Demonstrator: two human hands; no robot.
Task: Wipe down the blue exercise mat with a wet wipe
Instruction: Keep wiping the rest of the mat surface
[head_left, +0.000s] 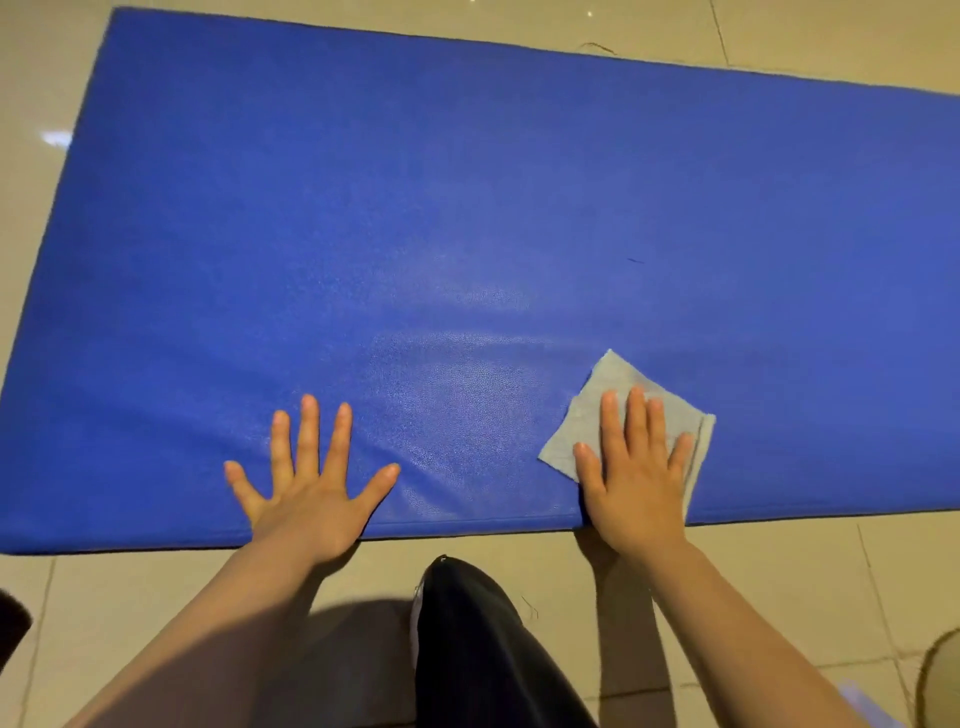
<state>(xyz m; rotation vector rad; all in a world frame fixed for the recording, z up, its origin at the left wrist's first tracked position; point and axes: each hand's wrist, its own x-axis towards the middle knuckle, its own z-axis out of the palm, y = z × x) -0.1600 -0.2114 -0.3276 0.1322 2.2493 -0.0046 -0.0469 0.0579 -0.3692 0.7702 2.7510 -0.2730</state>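
1. Blue exercise mat (467, 218) flat on the tiled floor (779, 582); right end cut off by the frame edge, left end and far edge in full view
2. Under the right hand (636, 483), part of the grey wet wipe (584, 421) hidden; far corner, left corner and right edge of the wipe showing past the fingers
3. At the mat's near edge, close to its right part, wipe lying flat and touching the mat; whether folded or single cannot be told, though a doubled edge shows on its right side
4. Right grip: fully open, fingers straight and close together, palm pressing flat on the wipe, heel of the hand at the mat's near edge
5. Left grip: fully open, fingers spread wide, palm resting flat on the bare mat at its near edge, well apart from the wipe, holding nothing
6. Nearer than the mat, between the two forearms, a dark trouser knee (478, 639), its lower part cut off
7. At the lower right, off the mat, a round pale object (940, 675) mostly out of frame, too little shown to name
8. Glossy damp-looking patch on the mat between the two hands
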